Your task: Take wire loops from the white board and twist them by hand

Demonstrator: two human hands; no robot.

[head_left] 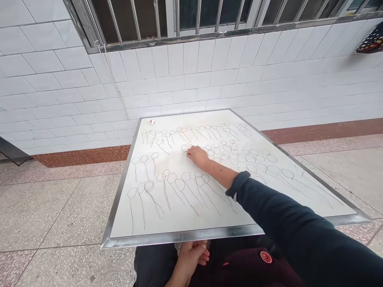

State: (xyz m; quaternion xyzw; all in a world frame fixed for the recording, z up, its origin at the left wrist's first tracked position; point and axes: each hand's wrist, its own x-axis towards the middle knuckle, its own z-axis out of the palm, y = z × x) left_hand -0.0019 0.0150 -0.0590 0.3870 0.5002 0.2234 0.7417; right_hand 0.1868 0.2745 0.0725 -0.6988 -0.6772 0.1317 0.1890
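I look down on one large white board (185, 236) with a metal frame, filling the middle of the frame. Many thin dark loops (226, 147), most with long thin tails, lie spread across it.

One right hand (198, 156) reaches in from the lower right, in one dark blue sleeve (278, 211), and comes down near the board's centre. Its fingers are bent and bunched together, tips at the board among the loops. I cannot tell whether they pinch a loop or only touch the surface.

One left hand (193, 255) is at the bottom centre, just at the board's near edge. Its fingers are loosely curled, the thumb close beside them; I cannot tell if they hold anything.

Counting loops, I find three standing apart at the middle left of the board and three more at its lower left, two of these overlapping. A long row crosses the far end and a dense cluster sits right of centre; both overlap too much for me to count surely.

One small white and red object (152, 122) rests at the board's far left corner. One red button (266, 257) shows at the bottom right, and one patterned cloth (371, 40) at the upper right, before a white tiled wall (191, 85).
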